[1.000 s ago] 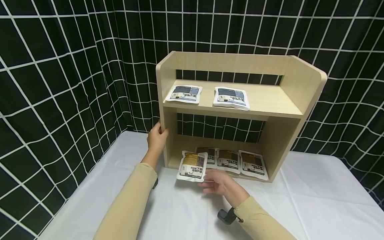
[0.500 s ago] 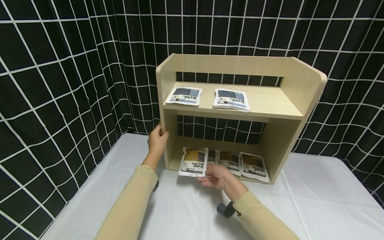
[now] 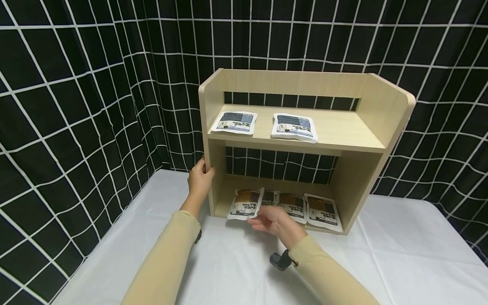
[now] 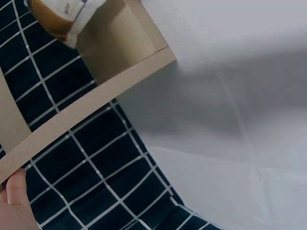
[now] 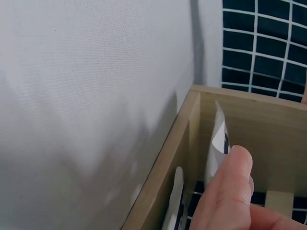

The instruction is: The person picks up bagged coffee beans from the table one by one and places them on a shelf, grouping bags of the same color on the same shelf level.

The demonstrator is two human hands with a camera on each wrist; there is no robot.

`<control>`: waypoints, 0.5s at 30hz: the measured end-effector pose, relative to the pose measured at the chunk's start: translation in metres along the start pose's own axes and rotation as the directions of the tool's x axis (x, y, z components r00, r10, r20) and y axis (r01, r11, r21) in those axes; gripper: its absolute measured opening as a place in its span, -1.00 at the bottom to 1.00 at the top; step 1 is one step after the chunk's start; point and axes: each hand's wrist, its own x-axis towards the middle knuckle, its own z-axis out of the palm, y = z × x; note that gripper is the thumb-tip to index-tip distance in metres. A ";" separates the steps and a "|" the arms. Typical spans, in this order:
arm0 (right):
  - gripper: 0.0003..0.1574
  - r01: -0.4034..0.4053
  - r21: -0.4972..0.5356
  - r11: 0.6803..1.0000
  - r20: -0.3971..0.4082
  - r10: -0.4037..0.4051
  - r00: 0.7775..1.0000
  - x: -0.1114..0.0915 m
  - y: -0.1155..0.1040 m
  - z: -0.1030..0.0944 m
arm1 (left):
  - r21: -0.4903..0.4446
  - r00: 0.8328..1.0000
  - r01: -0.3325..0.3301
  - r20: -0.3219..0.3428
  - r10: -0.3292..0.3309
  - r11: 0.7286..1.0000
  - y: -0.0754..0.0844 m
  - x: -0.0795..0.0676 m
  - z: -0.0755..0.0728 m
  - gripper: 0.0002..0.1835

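My right hand [image 3: 276, 224] pinches the right edge of a white pouch with a brown-gold top [image 3: 245, 204]. This pouch is tilted above the front left of the lower shelf; in the right wrist view the pouch [image 5: 217, 146] stands edge-on beside the fingers. At the left, my left hand [image 3: 199, 182] grips the side panel of a light wooden shelf unit [image 3: 297, 80], thumb at its front edge. In the left wrist view only part of that hand [image 4: 17, 203] shows under the panel. Behind the held pouch, a similar pouch [image 3: 269, 197] is partly hidden.
On the lower shelf two more brown pouches, a middle one [image 3: 291, 206] and a right one [image 3: 323, 212], lie side by side. The upper shelf bears two blue-and-white pouches, left [image 3: 235, 122] and right [image 3: 294, 127]. A white cloth [image 3: 228, 271] covers the table; black grid curtains stand behind.
My right hand has carried the pouch away from me, toward the lower shelf, and the pouch now lies flatter. My left hand stays on the side panel.
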 end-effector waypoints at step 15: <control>-0.18 0.071 0.078 0.994 0.072 -0.077 0.994 0.184 0.055 -0.039 | -0.013 1.000 0.007 0.010 -0.007 1.000 0.000 -0.001 -0.001 -0.57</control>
